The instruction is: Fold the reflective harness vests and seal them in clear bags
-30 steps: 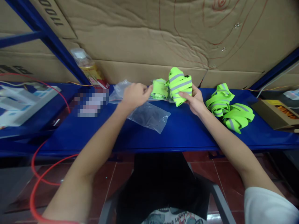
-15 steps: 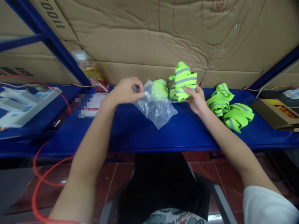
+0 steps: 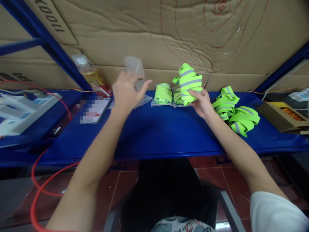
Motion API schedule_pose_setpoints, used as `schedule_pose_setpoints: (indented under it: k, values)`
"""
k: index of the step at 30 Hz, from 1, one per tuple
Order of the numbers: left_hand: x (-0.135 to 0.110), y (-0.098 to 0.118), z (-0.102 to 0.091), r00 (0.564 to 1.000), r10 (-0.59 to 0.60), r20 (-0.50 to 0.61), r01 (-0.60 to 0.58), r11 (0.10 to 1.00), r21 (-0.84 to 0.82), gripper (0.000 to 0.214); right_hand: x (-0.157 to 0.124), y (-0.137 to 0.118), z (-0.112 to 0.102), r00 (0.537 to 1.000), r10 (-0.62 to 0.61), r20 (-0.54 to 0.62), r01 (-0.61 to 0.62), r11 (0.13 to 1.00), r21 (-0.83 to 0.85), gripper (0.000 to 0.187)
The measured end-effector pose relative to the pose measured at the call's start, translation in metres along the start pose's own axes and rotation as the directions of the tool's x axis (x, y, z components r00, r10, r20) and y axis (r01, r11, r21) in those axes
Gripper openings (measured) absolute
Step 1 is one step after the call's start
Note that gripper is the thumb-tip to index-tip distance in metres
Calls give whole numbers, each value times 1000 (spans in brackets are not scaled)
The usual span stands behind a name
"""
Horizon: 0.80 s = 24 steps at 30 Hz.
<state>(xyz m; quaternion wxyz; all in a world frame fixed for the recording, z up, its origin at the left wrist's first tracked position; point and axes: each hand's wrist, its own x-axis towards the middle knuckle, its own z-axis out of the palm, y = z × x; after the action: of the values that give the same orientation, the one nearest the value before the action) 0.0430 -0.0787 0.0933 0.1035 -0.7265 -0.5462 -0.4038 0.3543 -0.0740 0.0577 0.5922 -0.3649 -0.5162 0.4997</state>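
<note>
My left hand point(image 3: 125, 91) is raised above the blue shelf point(image 3: 154, 135), fingers pinched on a clear plastic bag point(image 3: 135, 69) that is blurred by motion. My right hand point(image 3: 201, 103) grips a folded neon-green reflective strap bundle point(image 3: 189, 82) held upright near the back of the shelf. Just left of it, a bagged green strap point(image 3: 164, 94) lies on the shelf. A pile of loose green reflective straps point(image 3: 235, 112) rests to the right of my right hand.
A bottle with yellow liquid point(image 3: 90, 74) leans at the back left near papers point(image 3: 93, 109). A white box point(image 3: 21, 109) sits far left, a cardboard box point(image 3: 285, 116) far right. A red cable point(image 3: 41, 190) hangs below. Cardboard lines the back wall.
My left hand lifted the clear plastic bag off the shelf and swung it up and to the left. My right hand kept the green bundle nearly in place.
</note>
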Motion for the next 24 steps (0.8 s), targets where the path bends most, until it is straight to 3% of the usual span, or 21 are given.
schedule_pose_setpoints:
  k: [2,6,12,18,22,24]
  values:
    - [-8,12,17,983,76,165,-70,997,-43,51,-2,1,2,999,10,34,-10,1000,4,64]
    - [-21,19,48,940,168,296,-141,984,-111,40,-4,3,0,997,39,73,-38,999,-12,60]
    - [-29,15,65,957,132,257,-92,983,-162,31,-7,4,-2,965,129,230,-128,992,-16,57]
    - [-31,22,63,966,62,250,-23,988,-155,43,-11,10,-2,896,177,407,-194,981,0,52]
    - [-33,26,62,955,60,292,-3,981,-193,47,-11,16,-2,862,214,460,-214,975,-53,56]
    - [-35,27,63,959,82,272,-17,972,-234,51,-10,19,0,869,197,453,-174,980,-93,63]
